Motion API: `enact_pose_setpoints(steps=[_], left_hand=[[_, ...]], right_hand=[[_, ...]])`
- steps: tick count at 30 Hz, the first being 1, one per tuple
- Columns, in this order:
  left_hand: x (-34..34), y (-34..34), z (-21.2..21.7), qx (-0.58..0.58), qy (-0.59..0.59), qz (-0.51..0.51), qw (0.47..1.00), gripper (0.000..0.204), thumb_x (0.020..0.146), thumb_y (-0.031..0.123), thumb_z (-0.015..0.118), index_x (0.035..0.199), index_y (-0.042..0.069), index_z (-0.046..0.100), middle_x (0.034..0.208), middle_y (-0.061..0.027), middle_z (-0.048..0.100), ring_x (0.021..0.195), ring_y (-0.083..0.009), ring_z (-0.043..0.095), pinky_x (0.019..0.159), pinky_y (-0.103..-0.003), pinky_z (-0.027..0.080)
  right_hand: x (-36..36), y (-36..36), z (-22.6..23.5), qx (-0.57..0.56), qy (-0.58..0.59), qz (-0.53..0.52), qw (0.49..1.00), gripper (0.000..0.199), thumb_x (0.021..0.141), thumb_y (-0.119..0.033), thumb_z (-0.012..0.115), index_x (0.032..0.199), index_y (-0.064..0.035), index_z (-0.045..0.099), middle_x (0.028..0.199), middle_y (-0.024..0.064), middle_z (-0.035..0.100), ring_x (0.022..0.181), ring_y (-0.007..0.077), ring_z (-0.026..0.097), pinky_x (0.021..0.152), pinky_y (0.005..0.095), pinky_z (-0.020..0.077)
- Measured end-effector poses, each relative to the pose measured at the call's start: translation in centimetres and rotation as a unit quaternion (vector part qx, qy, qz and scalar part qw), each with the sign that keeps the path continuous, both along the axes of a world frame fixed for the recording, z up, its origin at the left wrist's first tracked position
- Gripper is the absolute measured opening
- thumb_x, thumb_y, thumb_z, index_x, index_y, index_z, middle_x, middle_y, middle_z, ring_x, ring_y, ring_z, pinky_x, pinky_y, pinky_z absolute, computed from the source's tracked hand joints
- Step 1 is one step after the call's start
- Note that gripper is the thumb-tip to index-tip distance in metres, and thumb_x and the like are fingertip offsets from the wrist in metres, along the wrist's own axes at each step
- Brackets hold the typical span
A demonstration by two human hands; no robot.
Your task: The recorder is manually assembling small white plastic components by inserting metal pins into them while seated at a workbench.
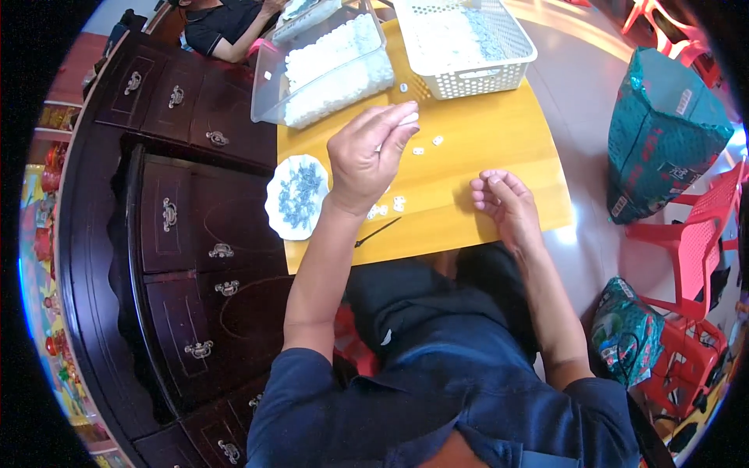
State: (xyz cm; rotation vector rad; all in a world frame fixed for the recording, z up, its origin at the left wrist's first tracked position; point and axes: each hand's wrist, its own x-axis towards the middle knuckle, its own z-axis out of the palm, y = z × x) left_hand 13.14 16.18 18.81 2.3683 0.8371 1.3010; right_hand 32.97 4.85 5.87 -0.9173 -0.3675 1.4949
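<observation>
Smooth matt yellow wooden table (499,140), glossy dark wooden cabinet (195,195), clear plastic tub (269,86), white perforated plastic basket (476,78)

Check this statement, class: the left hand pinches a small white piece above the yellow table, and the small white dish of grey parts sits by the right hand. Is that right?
Not quite. The left hand does pinch a small white piece above the yellow table, but the white dish of grey parts sits at the table's left edge, beside the left wrist, not by the right hand. The head view shows this.
</observation>
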Motion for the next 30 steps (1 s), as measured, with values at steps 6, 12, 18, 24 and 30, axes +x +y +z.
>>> enact_pose_setpoints(steps=[6, 12, 18, 24, 30], left_hand=[[2.0, -1.4, -1.3, 0.177, 0.169, -0.031, 0.969, 0.028, 0.083, 0.007, 0.069, 0.111, 0.004, 0.069, 0.092, -0.0095, 0.071, 0.08, -0.0259, 0.07, 0.069, -0.035, 0.057], [3.2, -3.1, -5.0, 0.168, 0.201, -0.118, 0.958, 0.031, 0.081, 0.008, 0.062, 0.111, 0.003, 0.067, 0.093, -0.0084, 0.068, 0.078, -0.0229, 0.069, 0.067, -0.035, 0.056], [3.5, -3.7, -6.0, 0.103, 0.19, -0.131, 0.968, 0.034, 0.081, 0.003, 0.065, 0.115, 0.002, 0.068, 0.096, -0.0113, 0.07, 0.081, -0.025, 0.07, 0.069, -0.035, 0.057], [3.3, -4.9, -6.3, -0.125, 0.11, -0.108, 0.98, 0.029, 0.084, 0.004, 0.069, 0.113, 0.001, 0.069, 0.098, -0.0144, 0.07, 0.083, -0.0294, 0.07, 0.074, -0.035, 0.056], [3.1, -4.6, -7.1, -0.158, 0.104, -0.105, 0.976, 0.027, 0.085, 0.007, 0.072, 0.111, 0.002, 0.069, 0.096, -0.0146, 0.071, 0.082, -0.0286, 0.07, 0.074, -0.034, 0.056]], right_hand=[[-0.3, 0.0, -0.3, 0.04, -0.04, 0.046, 0.997, 0.023, 0.103, -0.026, 0.057, 0.111, -0.0052, 0.064, 0.099, 0.0052, 0.07, 0.085, 0.0105, 0.065, 0.078, 0.0249, 0.0519], [-0.7, -0.5, 0.2, 0.096, 0.016, 0.058, 0.994, 0.026, 0.103, -0.031, 0.058, 0.107, -0.0059, 0.064, 0.092, 0.0032, 0.068, 0.083, 0.0107, 0.064, 0.075, 0.0252, 0.0511], [-0.4, -0.2, 0.1, 0.085, 0.002, 0.041, 0.996, 0.02, 0.102, -0.024, 0.061, 0.101, -0.005, 0.064, 0.085, 0.002, 0.066, 0.076, 0.0096, 0.061, 0.072, 0.0244, 0.0505], [-0.6, -0.3, 0.0, 0.086, -0.054, 0.018, 0.995, 0.016, 0.1, -0.02, 0.062, 0.1, -0.0043, 0.064, 0.083, 0.0005, 0.065, 0.074, 0.0081, 0.06, 0.071, 0.0236, 0.0495], [-0.6, -0.3, 0.1, 0.079, -0.079, 0.025, 0.993, 0.016, 0.099, -0.021, 0.064, 0.097, -0.005, 0.065, 0.08, -0.0007, 0.064, 0.072, 0.0071, 0.058, 0.068, 0.0227, 0.0474]])
